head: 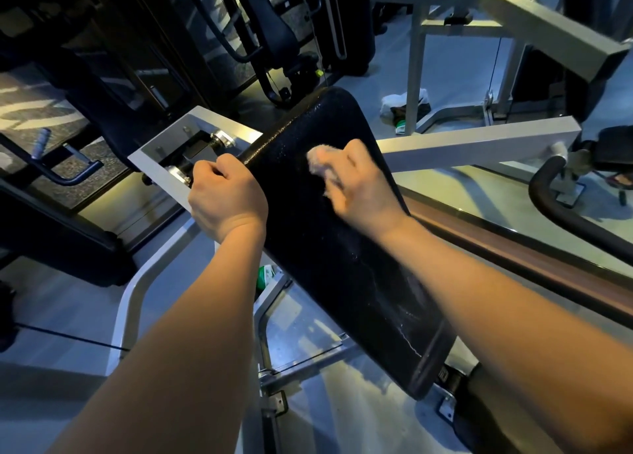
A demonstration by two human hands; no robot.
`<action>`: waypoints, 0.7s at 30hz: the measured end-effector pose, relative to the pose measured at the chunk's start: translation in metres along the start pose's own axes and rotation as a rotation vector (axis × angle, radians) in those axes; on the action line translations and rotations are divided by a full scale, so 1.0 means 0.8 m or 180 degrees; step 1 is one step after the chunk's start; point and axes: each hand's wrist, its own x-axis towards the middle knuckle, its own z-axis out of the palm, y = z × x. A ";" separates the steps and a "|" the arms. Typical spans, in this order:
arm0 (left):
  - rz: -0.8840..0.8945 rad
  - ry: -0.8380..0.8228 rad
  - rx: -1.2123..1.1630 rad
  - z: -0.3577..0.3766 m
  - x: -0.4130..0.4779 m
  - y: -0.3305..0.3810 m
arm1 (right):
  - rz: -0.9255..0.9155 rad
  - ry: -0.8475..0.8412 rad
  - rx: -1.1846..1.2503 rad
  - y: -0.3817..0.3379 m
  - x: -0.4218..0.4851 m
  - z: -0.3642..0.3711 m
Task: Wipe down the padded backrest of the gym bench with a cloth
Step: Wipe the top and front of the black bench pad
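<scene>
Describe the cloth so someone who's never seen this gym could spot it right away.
Find the long black padded backrest running diagonally through the middle of the view. Near its far, rounded end, the right hand presses a small bunched cloth against the padding. It is the only pale, fuzzy thing on the dark pad, poking out past the fingers.

Backrest (342,248): lower pad surface is left open below the right hand (359,183). Left edge is occupied by the left hand (226,196), with a grey bracket (161,152) just beside. Right side is bounded by a grey beam (479,142) and a brown rail (513,248).
</scene>
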 end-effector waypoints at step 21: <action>-0.0058 -0.0018 -0.0037 0.002 -0.001 0.001 | -0.0432 -0.0208 0.0210 -0.046 -0.012 0.000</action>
